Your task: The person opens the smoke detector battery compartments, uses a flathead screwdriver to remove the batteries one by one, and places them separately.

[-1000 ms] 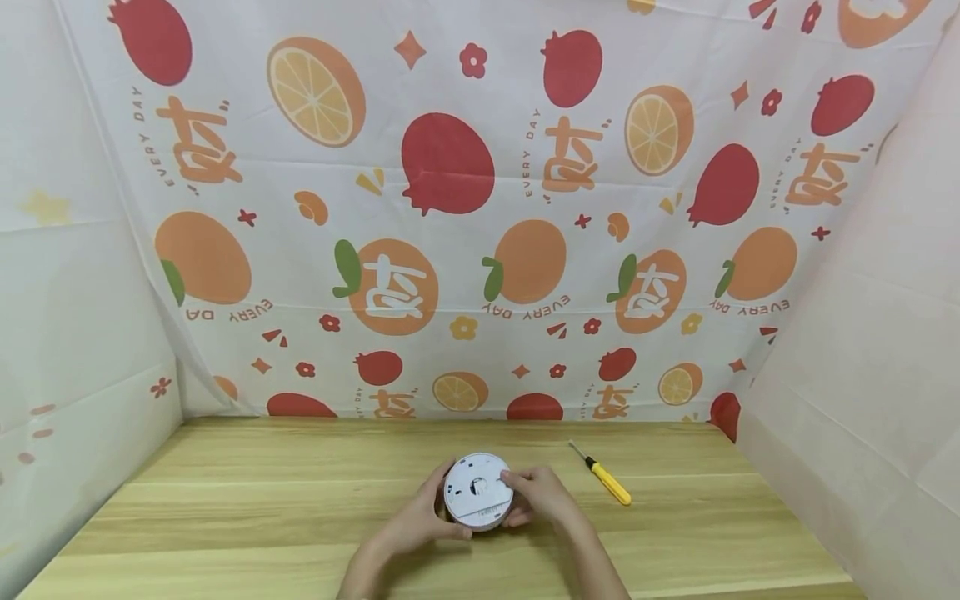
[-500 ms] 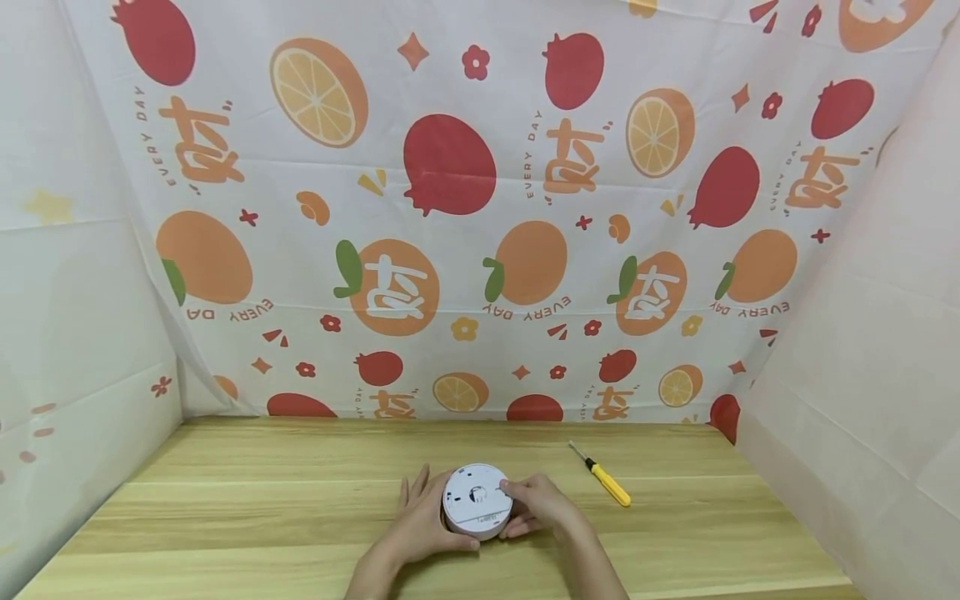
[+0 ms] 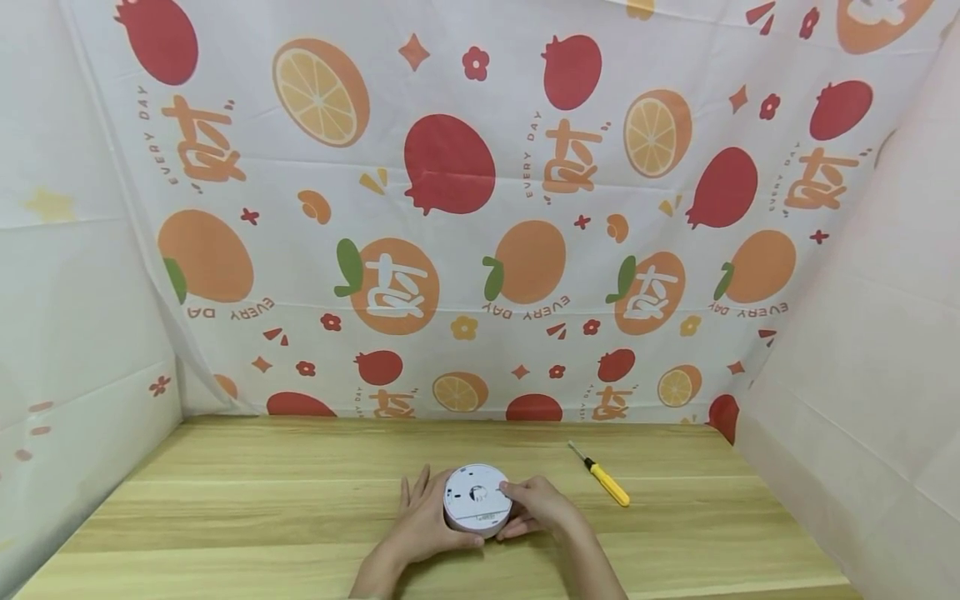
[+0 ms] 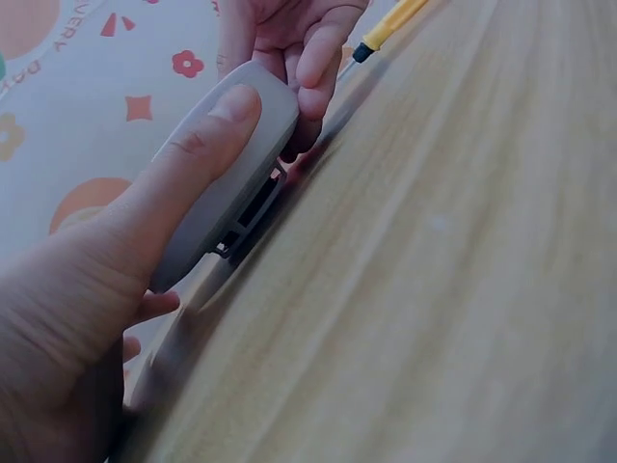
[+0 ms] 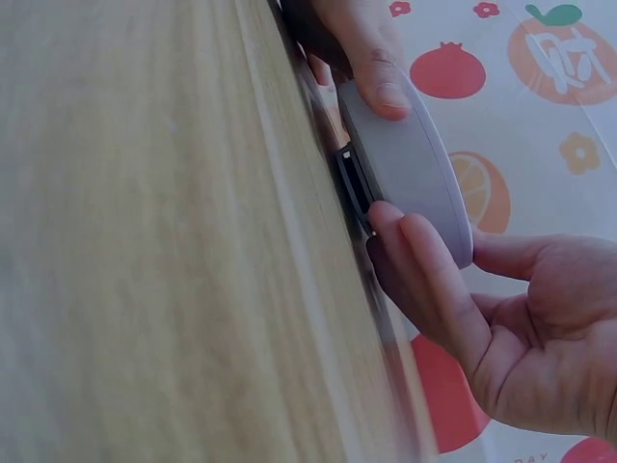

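Observation:
A round white device (image 3: 477, 498) sits low over the wooden table (image 3: 300, 500), held between both hands with its flat face and central hole turned up. My left hand (image 3: 431, 510) cups its left rim, thumb along the near edge (image 4: 207, 145), fingers stretched out beside it. My right hand (image 3: 527, 508) grips the right rim, with fingertips (image 5: 424, 260) on the disc's edge. In the wrist views the grey-white device (image 4: 231, 183) (image 5: 415, 164) stands tilted on its edge against the table, and a dark slot shows on its underside.
A yellow-handled screwdriver (image 3: 604, 481) lies on the table to the right of the hands, tip pointing away; its handle (image 4: 390, 24) also shows in the left wrist view. Fruit-print cloth (image 3: 480, 208) closes the back, and white sheets wall both sides.
The device has come down slightly toward the table. My left fingers have straightened out beside it. The right hand keeps its grip.

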The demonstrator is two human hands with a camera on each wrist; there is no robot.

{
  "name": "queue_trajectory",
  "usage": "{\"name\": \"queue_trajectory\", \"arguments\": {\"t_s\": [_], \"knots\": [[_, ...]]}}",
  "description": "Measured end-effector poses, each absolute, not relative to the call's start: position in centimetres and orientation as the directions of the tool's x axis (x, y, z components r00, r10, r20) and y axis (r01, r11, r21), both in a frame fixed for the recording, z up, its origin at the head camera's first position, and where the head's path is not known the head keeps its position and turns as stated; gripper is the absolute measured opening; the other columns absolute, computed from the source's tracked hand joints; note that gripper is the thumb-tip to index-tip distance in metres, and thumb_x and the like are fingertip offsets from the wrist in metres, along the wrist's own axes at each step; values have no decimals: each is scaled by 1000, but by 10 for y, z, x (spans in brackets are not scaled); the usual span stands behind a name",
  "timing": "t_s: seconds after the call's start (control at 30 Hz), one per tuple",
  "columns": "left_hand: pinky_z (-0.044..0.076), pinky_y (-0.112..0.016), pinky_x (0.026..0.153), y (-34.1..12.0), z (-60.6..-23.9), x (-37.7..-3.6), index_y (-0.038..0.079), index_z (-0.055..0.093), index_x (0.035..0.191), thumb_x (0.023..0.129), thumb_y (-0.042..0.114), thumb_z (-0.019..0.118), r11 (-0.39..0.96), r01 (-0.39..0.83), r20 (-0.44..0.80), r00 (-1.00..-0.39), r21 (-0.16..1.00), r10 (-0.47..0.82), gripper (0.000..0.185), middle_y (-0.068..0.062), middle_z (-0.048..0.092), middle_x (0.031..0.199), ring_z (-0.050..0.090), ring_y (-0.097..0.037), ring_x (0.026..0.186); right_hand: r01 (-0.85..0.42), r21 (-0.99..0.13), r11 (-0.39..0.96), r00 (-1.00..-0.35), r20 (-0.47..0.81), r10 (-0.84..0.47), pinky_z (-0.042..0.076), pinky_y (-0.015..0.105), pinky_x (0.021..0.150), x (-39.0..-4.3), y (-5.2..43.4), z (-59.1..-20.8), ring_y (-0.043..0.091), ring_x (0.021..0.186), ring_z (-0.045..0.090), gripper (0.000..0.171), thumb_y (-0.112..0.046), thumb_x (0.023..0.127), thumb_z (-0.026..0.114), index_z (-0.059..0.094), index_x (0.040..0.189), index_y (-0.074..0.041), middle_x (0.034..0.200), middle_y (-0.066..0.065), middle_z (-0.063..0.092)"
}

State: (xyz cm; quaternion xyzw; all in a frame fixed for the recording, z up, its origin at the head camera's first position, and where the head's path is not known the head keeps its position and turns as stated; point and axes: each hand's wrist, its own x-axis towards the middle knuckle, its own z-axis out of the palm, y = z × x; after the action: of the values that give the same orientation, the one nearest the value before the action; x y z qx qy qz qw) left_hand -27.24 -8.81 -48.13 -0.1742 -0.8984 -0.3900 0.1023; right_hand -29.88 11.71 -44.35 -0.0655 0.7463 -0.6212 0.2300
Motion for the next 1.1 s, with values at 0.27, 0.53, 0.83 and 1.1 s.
{"name": "queue_trajectory", "arguments": {"t_s": [0.27,0.53,0.83,1.1], "knots": [[-5,-65,100,-88,-482,-272,5,42,130,51,59,80,644,389,328,-919,659,219,103,-23,42,133,12,-50,130,180,-957,228,-886,-258,-385,55,30,58,-295,115,-443,28,63,66,36,-20,97,46,58,95,13,72,19,63],[-5,-63,101,-88,-479,-270,4,44,130,51,58,80,652,373,314,-925,660,212,102,-28,36,135,9,-50,130,69,-939,337,-916,-194,-352,55,31,53,-292,116,-435,23,56,63,35,-22,95,50,59,100,11,69,15,62],[-5,-64,101,-84,-481,-272,6,45,130,49,60,80,646,375,323,-924,665,204,103,-25,31,140,8,-47,131,-246,-682,688,-934,-23,-357,52,36,64,-300,125,-394,23,75,59,30,-26,90,58,63,102,1,89,11,62],[-5,-64,100,-88,-479,-274,11,44,130,50,60,80,645,374,321,-925,667,204,100,-21,28,143,5,-46,132,-628,-242,740,-757,-30,-653,47,31,86,-314,94,-368,15,102,55,39,-31,80,70,64,112,-9,111,1,60]]}}
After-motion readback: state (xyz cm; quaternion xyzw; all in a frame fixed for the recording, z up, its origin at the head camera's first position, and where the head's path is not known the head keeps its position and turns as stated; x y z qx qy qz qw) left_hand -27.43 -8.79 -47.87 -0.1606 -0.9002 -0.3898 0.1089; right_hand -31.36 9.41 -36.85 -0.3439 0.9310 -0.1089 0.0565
